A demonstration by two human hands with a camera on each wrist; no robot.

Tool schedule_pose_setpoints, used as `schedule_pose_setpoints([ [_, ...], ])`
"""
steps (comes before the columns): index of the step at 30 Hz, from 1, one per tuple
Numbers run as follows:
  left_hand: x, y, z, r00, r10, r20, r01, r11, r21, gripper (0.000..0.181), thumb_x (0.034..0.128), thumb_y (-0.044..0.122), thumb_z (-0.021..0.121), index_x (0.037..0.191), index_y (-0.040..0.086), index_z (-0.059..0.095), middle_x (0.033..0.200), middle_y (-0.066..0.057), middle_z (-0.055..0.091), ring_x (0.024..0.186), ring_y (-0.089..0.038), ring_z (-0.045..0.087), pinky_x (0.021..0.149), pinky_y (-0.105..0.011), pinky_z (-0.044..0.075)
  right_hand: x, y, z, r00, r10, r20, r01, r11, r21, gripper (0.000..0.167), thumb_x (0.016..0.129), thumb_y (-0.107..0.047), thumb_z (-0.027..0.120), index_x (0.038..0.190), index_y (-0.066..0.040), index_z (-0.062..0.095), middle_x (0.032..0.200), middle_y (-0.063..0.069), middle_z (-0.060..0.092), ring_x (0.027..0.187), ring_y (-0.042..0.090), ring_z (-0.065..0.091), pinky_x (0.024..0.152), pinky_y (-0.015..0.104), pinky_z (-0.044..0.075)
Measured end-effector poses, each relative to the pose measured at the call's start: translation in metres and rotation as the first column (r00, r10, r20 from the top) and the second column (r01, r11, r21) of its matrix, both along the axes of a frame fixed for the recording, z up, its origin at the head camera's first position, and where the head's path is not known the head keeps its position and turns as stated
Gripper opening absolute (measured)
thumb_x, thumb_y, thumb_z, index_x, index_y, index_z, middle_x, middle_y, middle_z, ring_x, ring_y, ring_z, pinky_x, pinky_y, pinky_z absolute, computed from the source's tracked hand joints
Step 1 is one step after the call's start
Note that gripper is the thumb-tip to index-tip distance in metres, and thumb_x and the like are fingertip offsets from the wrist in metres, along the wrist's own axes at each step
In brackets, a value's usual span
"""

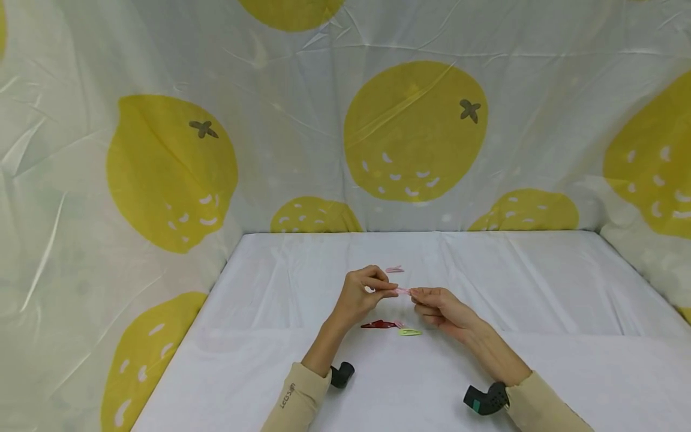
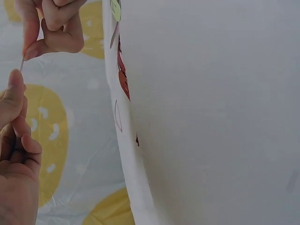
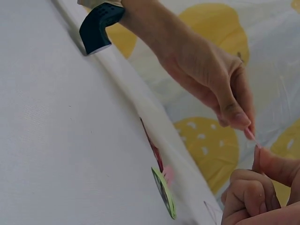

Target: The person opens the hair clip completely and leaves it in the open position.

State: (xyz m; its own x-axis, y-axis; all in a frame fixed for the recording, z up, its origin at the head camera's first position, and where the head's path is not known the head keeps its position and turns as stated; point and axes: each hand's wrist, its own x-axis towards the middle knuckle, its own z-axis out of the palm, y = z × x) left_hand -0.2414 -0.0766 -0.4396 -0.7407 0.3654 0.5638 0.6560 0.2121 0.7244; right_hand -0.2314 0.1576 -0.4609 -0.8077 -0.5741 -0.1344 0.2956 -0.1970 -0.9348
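The curtain [image 1: 291, 138], white with printed yellow lemons [image 1: 415, 138], forms the back and side walls. The worktop [image 1: 561, 372] stands in front of it under a creased white covering. Two beige sleeves enter from the near edge: the left sleeve [image 1: 302, 390] bears dark lettering, and the right sleeve [image 1: 545, 402] lies opposite. The left hand [image 1: 360, 294] and the right hand [image 1: 445, 312] meet near the middle of the worktop. Each hand pinches one end of the held pink clip [image 1: 403, 291] between thumb and forefinger; the fingertips of the two hands are near each other. A black wrist device [image 1: 342, 375] is located at the left cuff and a second black device [image 1: 487, 401] at the right cuff. The red clip [image 1: 379, 324] lies on the worktop, on the near side of the hands. The yellow-green clip [image 1: 409, 332] lies just to its right. The far pink clip [image 1: 394, 269] lies beyond the hands, its two arms spread apart. The held pink clip is positioned between the hands, its ends covered by the fingertips. A small pink piece [image 1: 399, 324] shows between the red clip and the yellow-green clip.
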Motion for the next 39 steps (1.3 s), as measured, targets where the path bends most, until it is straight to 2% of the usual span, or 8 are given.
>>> schedule_pose_setpoints([
  [6,0.000,0.001,0.000,1.000,-0.001,0.016,0.001,1.000,0.010,0.011,0.0790,0.000,0.085,0.090,-0.003,0.083,0.084,-0.015,0.070,0.075,-0.029,0.063,0.066,-0.019,0.051,-0.001,0.001,-0.001,1.000,0.024,0.004,-0.024,0.999,-0.035,0.031,0.111,-0.014,0.045,0.090,-0.016,0.068,0.060,-0.013,0.037,0.049,0.001,0.031,0.054,0.028,0.009],
  [14,-0.002,-0.001,-0.003,0.998,-0.024,0.054,0.023,0.999,0.029,0.011,0.0804,0.000,0.084,0.091,-0.002,0.083,0.084,-0.013,0.070,0.077,-0.012,0.059,0.067,-0.019,0.052,-0.002,0.002,-0.001,0.996,0.083,-0.014,-0.084,0.992,-0.092,0.035,0.112,-0.014,0.041,0.092,-0.017,0.069,0.063,-0.011,0.035,0.051,0.005,0.027,0.055,0.029,0.010],
  [18,-0.003,-0.002,-0.003,0.998,-0.037,0.055,0.035,0.998,0.045,0.012,0.0809,-0.001,0.084,0.092,-0.003,0.082,0.084,-0.014,0.069,0.077,-0.009,0.058,0.066,-0.019,0.052,-0.001,0.001,0.000,0.997,0.074,-0.013,-0.075,0.993,-0.090,0.035,0.113,-0.014,0.040,0.092,-0.017,0.068,0.065,-0.009,0.031,0.051,0.006,0.025,0.055,0.029,0.010],
  [24,-0.004,-0.004,-0.003,0.998,-0.031,0.063,0.027,0.997,0.068,0.010,0.0816,-0.001,0.083,0.092,-0.002,0.083,0.082,-0.014,0.068,0.076,-0.012,0.057,0.065,-0.018,0.050,0.002,-0.002,0.005,0.998,-0.066,0.000,0.066,0.998,0.017,0.026,0.110,-0.019,0.051,0.095,-0.019,0.072,0.061,-0.011,0.034,0.049,0.003,0.029,0.055,0.028,0.011],
  [28,-0.005,-0.007,-0.002,0.998,0.004,0.066,-0.009,0.998,0.062,0.010,0.0821,0.002,0.084,0.092,-0.001,0.083,0.082,-0.013,0.068,0.074,-0.012,0.057,0.065,-0.017,0.048,0.004,-0.004,0.007,0.988,-0.153,-0.032,0.155,0.984,0.089,0.018,0.108,-0.023,0.057,0.110,-0.018,0.074,0.060,-0.012,0.036,0.048,0.003,0.029,0.054,0.025,0.014],
  [33,-0.005,-0.010,0.000,0.995,0.058,0.082,-0.061,0.997,0.041,0.010,0.0819,0.004,0.084,0.091,0.000,0.083,0.082,-0.012,0.068,0.072,-0.009,0.056,0.067,-0.017,0.048,0.006,-0.009,0.006,0.964,-0.253,-0.077,0.263,0.948,0.179,0.027,0.103,-0.029,0.065,0.126,-0.016,0.071,0.072,-0.011,0.049,0.051,0.005,0.029,0.052,0.020,0.024],
  [37,-0.006,-0.011,0.001,0.994,0.057,0.094,-0.060,0.998,0.032,0.011,0.0822,0.004,0.084,0.092,0.000,0.083,0.082,-0.012,0.069,0.073,-0.007,0.055,0.068,-0.018,0.048,0.008,-0.014,0.006,0.932,-0.344,-0.113,0.361,0.909,0.208,0.032,0.099,-0.028,0.072,0.128,-0.015,0.074,0.085,-0.007,0.061,0.054,0.008,0.030,0.052,0.022,0.027],
  [39,-0.006,-0.011,0.001,0.994,0.053,0.100,-0.056,0.998,0.033,0.011,0.0822,0.004,0.085,0.092,-0.001,0.083,0.082,-0.012,0.069,0.072,-0.006,0.055,0.067,-0.018,0.048,0.009,-0.016,0.006,0.910,-0.387,-0.146,0.412,0.883,0.226,0.033,0.096,-0.028,0.075,0.126,-0.014,0.076,0.084,-0.006,0.063,0.053,0.009,0.030,0.052,0.023,0.027],
])
